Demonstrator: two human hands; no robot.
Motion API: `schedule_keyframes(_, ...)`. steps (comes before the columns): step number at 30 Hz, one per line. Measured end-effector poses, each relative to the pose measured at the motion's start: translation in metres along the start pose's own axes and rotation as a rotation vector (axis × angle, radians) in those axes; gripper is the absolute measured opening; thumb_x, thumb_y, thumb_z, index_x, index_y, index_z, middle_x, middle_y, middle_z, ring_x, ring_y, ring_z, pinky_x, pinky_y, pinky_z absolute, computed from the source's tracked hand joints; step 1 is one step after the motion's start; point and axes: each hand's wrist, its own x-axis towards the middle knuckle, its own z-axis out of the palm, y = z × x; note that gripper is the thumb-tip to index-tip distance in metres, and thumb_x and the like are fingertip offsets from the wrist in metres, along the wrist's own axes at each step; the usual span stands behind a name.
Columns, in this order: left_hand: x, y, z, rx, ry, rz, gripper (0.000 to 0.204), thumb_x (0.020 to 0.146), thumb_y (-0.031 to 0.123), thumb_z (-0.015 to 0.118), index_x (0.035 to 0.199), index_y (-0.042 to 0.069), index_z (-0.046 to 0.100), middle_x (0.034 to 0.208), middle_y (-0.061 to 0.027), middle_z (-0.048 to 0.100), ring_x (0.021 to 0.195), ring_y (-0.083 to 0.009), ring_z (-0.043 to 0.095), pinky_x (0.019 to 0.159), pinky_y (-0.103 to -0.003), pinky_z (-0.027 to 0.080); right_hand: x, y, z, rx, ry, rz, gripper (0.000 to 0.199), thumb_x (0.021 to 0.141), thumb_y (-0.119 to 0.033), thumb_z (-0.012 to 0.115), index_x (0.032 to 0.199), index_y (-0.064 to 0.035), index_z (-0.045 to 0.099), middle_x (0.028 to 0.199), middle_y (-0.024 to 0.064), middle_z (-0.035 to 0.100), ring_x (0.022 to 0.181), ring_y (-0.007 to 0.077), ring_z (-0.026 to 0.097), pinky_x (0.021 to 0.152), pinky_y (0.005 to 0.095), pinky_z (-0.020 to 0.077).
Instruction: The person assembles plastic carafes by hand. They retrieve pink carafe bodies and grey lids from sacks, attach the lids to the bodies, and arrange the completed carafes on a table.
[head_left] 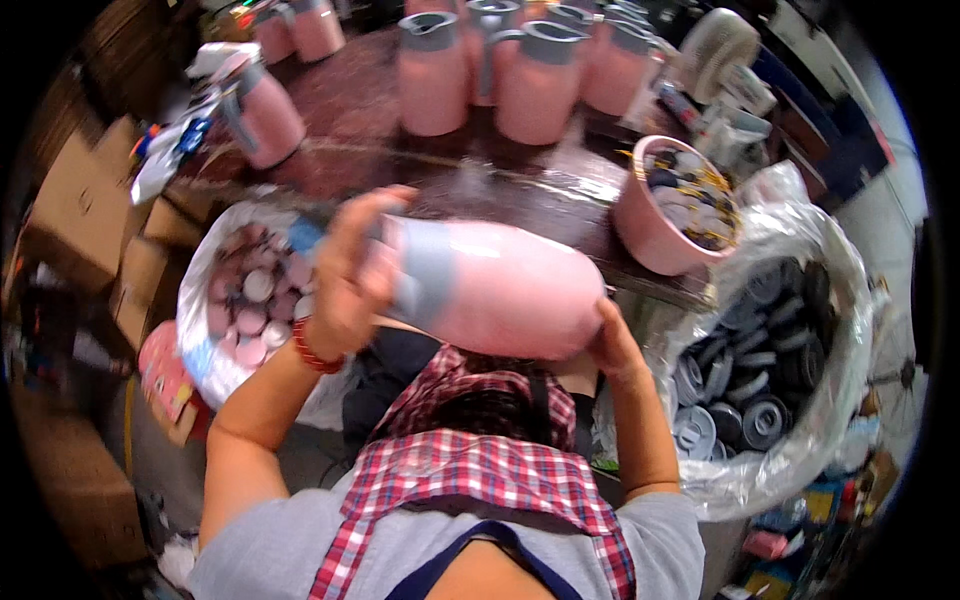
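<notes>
A pink jug [520, 285] with a grey collar lies sideways in the air before me, above my lap. My left hand [350, 265] is closed round its grey top end, blurred a little by motion. At the other end, my right hand [615, 345] grips the rounded pink base. The jug's handle and mouth are mostly hidden by my left hand.
Several upright pink jugs [432, 85] stand on the dark red table [350, 100]. A pink bucket [655, 225] of small round parts sits at its right edge. Lined containers hold pink and white caps [255, 290] at left and grey lids [765, 420] at right. Cardboard boxes [75, 210] are stacked far left.
</notes>
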Motion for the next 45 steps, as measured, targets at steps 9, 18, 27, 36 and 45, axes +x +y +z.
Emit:
schedule_keyframes(9, 0.013, 0.025, 0.028, 0.438, -0.001, 0.328, 0.033, 0.082, 0.019, 0.058, 0.111, 0.003, 0.055, 0.116, -0.0163, 0.058, 0.112, -0.0305, 0.052, 0.096, -0.045, 0.039, 0.017, 0.003, 0.019, -0.518, 0.366, -0.552, 0.057, 0.097, -0.042, 0.039, 0.133, 0.0018, 0.036, 0.115, 0.0159, 0.058, 0.103, 0.0209, 0.055, 0.092, 0.0294, 0.0398)
schedule_keyframes(18, 0.034, 0.078, 0.053, 0.110, -0.805, 0.950, 0.024, 0.079, 0.028, 0.058, 0.097, 0.013, 0.065, 0.106, -0.0020, 0.063, 0.098, -0.0243, 0.062, 0.082, -0.048, 0.045, 0.038, 0.031, 0.015, -0.569, -0.461, 0.306, 0.041, 0.096, -0.037, 0.042, 0.118, -0.0063, 0.058, 0.113, 0.0061, 0.061, 0.104, 0.0176, 0.055, 0.090, 0.0330, 0.0454)
schedule_keyframes(27, 0.147, 0.022, 0.020, 0.552, -0.665, 0.730, 0.036, 0.062, 0.014, 0.071, 0.096, 0.007, 0.061, 0.102, -0.0069, 0.064, 0.105, -0.0297, 0.058, 0.088, -0.045, 0.043, 0.006, -0.150, -0.058, -1.752, 0.539, -0.973, 0.061, 0.075, -0.019, 0.069, 0.130, -0.0104, 0.043, 0.132, 0.0130, 0.045, 0.118, 0.0335, 0.046, 0.094, 0.0416, 0.0393)
schedule_keyframes(36, 0.187, -0.052, 0.003, 0.482, -0.648, 0.524, 0.032, 0.073, 0.007, 0.062, 0.105, 0.007, 0.062, 0.112, -0.0078, 0.063, 0.115, -0.0309, 0.053, 0.102, -0.046, 0.036, 0.070, -0.172, -0.128, -1.785, 0.264, -0.703, 0.054, 0.068, -0.030, 0.076, 0.113, -0.0085, 0.056, 0.136, 0.0039, 0.046, 0.134, 0.0315, 0.029, 0.106, 0.0496, 0.0199)
schedule_keyframes(45, 0.157, -0.019, 0.003, 0.601, -0.404, 0.591, 0.050, 0.064, 0.012, 0.062, 0.113, 0.006, 0.056, 0.122, -0.0139, 0.056, 0.115, -0.0341, 0.052, 0.101, -0.049, 0.035, 0.141, -0.213, -0.162, -1.661, 0.179, -0.911, 0.044, 0.066, -0.018, 0.077, 0.104, -0.0049, 0.058, 0.121, 0.0081, 0.057, 0.119, 0.0291, 0.048, 0.100, 0.0407, 0.0330)
